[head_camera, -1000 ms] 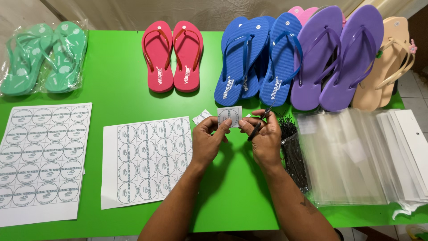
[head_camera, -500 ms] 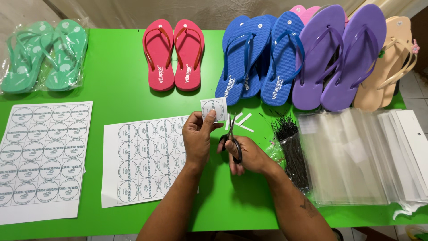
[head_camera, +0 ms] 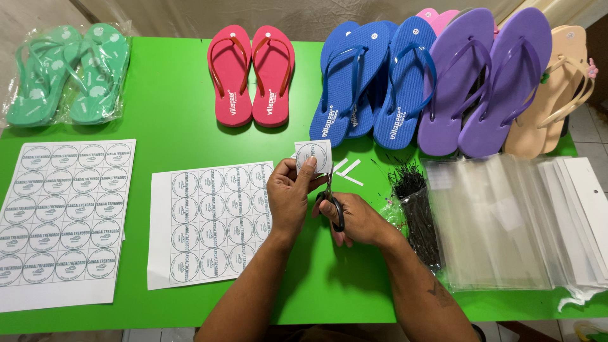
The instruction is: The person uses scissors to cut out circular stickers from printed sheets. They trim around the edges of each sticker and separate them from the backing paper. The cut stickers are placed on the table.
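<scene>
- Our left hand [head_camera: 288, 196] pinches a small label square [head_camera: 313, 157] by its lower edge, up over the green bench [head_camera: 177, 139].
- Right hand [head_camera: 361, 218] has its fingers closed through the scissors [head_camera: 332, 201], blades at the square's bottom edge.
- Sticker sheet [head_camera: 209, 221] lies just left, flip-flops [head_camera: 253, 75] lined up behind.
</scene>
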